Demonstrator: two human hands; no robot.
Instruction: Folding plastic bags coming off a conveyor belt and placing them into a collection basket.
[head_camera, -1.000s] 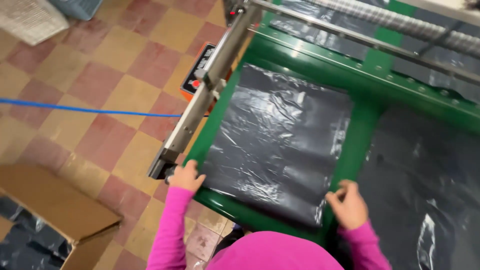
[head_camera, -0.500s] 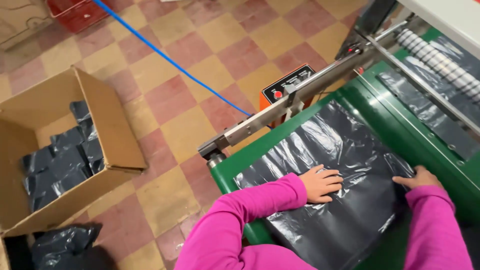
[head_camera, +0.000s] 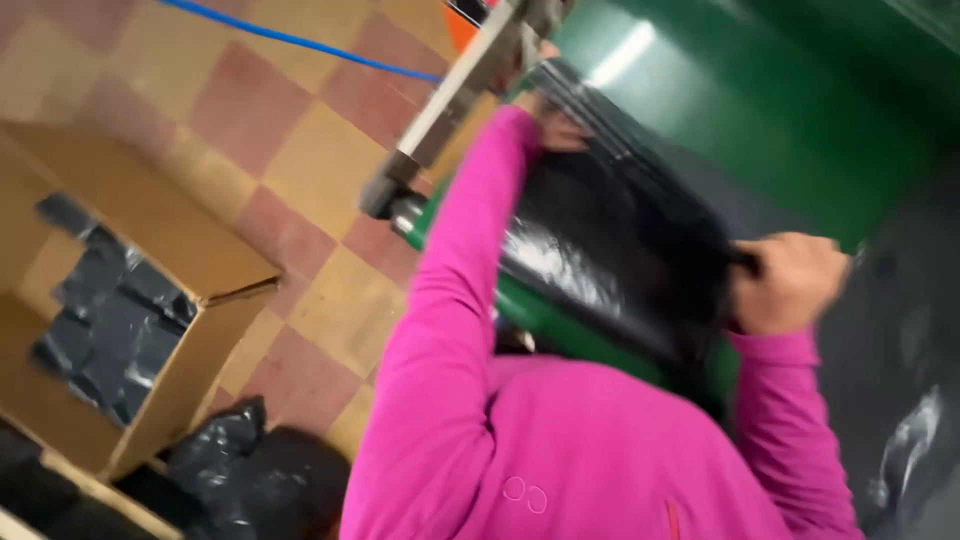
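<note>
Black plastic sheeting (head_camera: 610, 240) was bunched between both hands in the head view. The right hand (head_camera: 785, 283) was fisted tight on its near end; the left hand (head_camera: 555, 125) gripped the far end, fingers mostly hidden, over the green machine bed (head_camera: 760, 110).

A checkered floor (head_camera: 290, 120) of red and yellow tiles carries a blue cable (head_camera: 300, 42) and an open cardboard box (head_camera: 130, 290) beside a green machine (head_camera: 760, 110).

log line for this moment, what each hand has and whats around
left hand: gripping far end of black plastic bag stack | right hand: gripping near end | below: green machine table | floor: cardboard box holding folded black bags
</note>
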